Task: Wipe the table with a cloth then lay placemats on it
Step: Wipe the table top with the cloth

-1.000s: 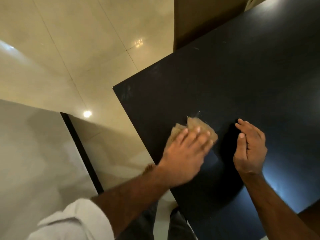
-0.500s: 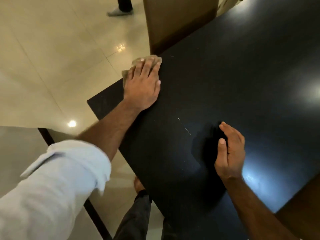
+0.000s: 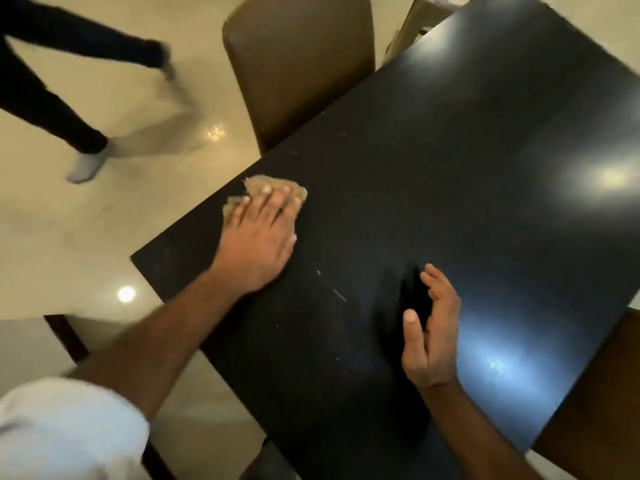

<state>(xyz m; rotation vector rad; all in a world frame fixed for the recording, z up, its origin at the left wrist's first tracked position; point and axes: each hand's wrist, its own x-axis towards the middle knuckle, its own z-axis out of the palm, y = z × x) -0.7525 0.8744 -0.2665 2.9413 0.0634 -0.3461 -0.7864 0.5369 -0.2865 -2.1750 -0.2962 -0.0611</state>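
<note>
Crumpled tan cloth lying flat on the black table, near its left edge and just short of the brown chair tucked in there; pinned under the left hand, palm down, fingers straight and slightly spread, pressing rather than gripping. Right hand well apart toward the near side, turned on its little-finger edge on or just over the table, fingers loosely extended, holding nothing.

Likely light, soft and limp, with no stiffness of its own; bound to bunch or fold if pushed from one corner; probably sliding easily over so glossy a top; best driven by a flat palm over its middle, or gathered by pinching the bunched folds when lifting; not fragile.

No clear heading as a wad; visible part peeking past the fingertips, spread wider across the fingers than ahead of them; long axis seemingly running roughly along the table's left edge; remainder hidden under the palm, so not certain. No placemats in view.
</note>
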